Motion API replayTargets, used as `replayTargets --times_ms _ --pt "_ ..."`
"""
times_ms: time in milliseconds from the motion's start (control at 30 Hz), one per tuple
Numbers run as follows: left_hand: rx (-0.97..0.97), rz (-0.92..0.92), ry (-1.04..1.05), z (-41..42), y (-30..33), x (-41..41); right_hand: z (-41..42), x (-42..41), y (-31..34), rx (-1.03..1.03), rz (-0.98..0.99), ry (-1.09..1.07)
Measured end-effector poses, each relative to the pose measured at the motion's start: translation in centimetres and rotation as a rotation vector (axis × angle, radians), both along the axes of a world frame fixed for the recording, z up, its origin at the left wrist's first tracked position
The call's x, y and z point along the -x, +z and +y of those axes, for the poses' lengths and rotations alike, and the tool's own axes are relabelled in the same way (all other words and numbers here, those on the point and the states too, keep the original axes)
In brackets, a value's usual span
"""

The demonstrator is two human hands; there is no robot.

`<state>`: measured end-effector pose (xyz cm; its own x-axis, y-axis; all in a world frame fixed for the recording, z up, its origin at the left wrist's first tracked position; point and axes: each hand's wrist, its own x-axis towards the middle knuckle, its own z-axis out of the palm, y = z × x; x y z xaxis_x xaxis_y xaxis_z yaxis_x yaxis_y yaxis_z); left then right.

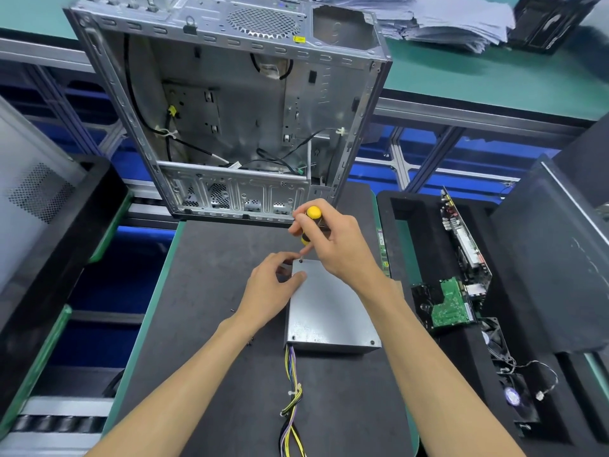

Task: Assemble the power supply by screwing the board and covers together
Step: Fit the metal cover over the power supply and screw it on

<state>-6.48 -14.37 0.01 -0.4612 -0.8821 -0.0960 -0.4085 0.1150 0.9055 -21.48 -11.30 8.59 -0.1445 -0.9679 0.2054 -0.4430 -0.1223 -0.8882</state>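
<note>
With the grey power supply (326,305) on the dark mat (204,265) as the landmark, a perforated grey panel (29,192) leans in a black tray far to its left. Two loose screws (250,341) lie on the mat just left of the power supply's near corner. The left hand (270,288) rests on the power supply's far left corner, thumb pressed flat on the lid and fingers loosely curved around the edge, gripping nothing. Behind the power supply, the open metal computer case (230,107) stands at the far end of the mat. At the power supply's far left corner, the right hand (333,245) is wrapped around the yellow-and-black screwdriver (311,222), whose tip sits on a screw (301,259) there. Two more screws show on the near edge of the lid. A bundle of coloured wires (291,390) runs out of the power supply's near side toward the viewer. To its right, a black foam tray (405,209) holds a green circuit board (451,305), an upright board and two fans (512,395).
</note>
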Motion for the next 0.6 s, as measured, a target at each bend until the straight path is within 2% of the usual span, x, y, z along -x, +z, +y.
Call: replayTargets --times_ms 133,233,367,467,600 --pt "-0.009 -0.009 -0.037 -0.2 0.1 -0.2 0.2 -0.4 -0.7 0.046 0.002 -0.029" --pt "-0.069 -0.006 -0.064 -1.3 0.6 -0.8 0.2 -0.7 -0.6 0.047 -0.133 -0.11" --pt "-0.132 -0.025 0.039 -3.4 1.1 -3.1 0.3 -0.3 -0.2 0.083 -0.314 -0.321" --pt "-0.182 -0.135 0.037 -4.1 0.4 -5.4 0.4 -0.1 0.0 0.048 -0.468 -0.457" --pt "-0.183 -0.381 0.02 -3.7 -1.5 -8.3 1.0 -0.2 -1.2 -0.152 -0.691 -0.519"
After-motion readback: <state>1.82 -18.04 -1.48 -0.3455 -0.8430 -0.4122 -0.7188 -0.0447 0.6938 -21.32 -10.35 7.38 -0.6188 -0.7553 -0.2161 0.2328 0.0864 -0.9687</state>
